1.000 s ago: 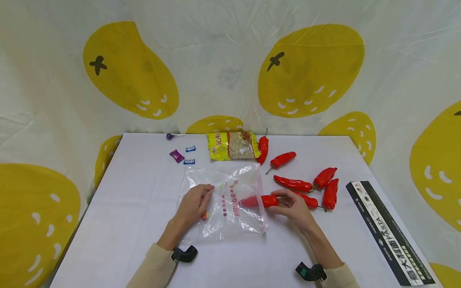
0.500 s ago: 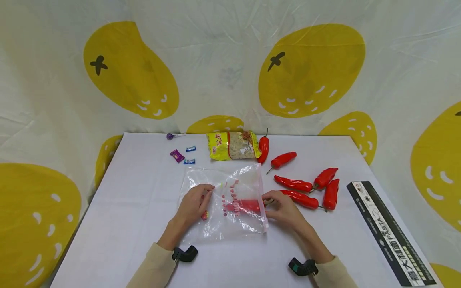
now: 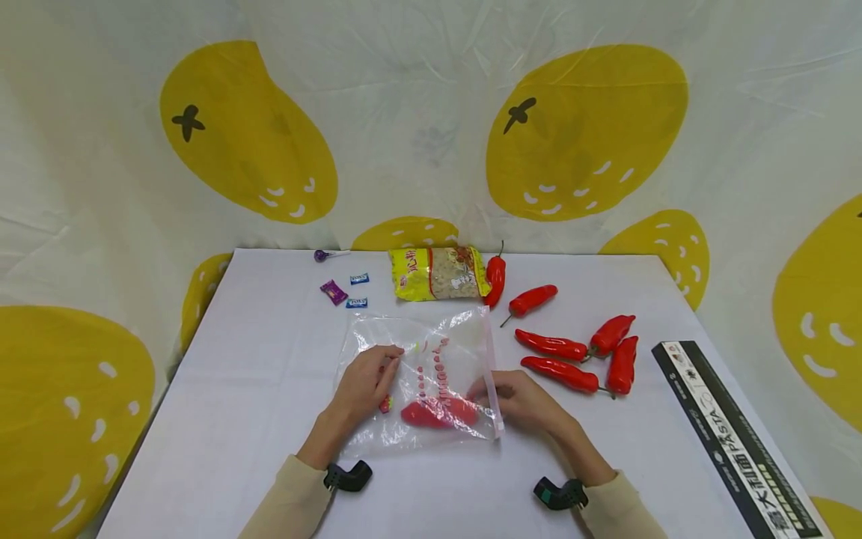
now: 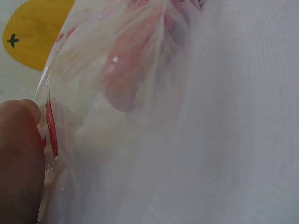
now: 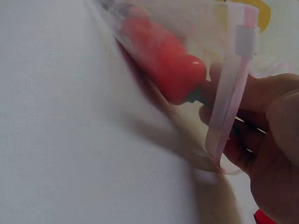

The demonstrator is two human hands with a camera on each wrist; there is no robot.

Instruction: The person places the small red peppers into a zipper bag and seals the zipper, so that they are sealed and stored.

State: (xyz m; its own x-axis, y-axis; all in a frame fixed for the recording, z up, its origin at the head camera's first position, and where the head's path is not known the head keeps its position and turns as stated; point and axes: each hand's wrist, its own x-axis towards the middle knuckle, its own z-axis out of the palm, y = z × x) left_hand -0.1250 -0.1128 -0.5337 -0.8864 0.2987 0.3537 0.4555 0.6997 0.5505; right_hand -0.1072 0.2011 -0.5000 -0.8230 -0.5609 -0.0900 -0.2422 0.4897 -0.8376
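A clear plastic zip bag (image 3: 431, 329) with pink print lies flat on the white table, its pink-edged mouth to the right. My left hand (image 3: 364, 382) rests on the bag's left half. Beside its thumb, a small red-and-yellow item (image 3: 385, 404) shows through the film. A red chili pepper (image 3: 438, 412) lies inside the bag near its front side. The fingertips of my right hand (image 3: 521, 400) reach in through the mouth. In the right wrist view they pinch the pepper's green stem (image 5: 196, 94). The slider (image 5: 246, 41) sits on the pink zip edge.
Several more red peppers (image 3: 552, 344) lie to the right. A yellow food packet (image 3: 441, 274) stands behind the bag. Small wrapped candies (image 3: 334, 292) and a lollipop (image 3: 322, 255) are at the back left. A long black pasta box (image 3: 737, 438) lies along the right edge.
My right hand has pushed the pepper through the bag's mouth and fully inside, shifting it left and toward the front. My left hand has stayed in place on the bag.
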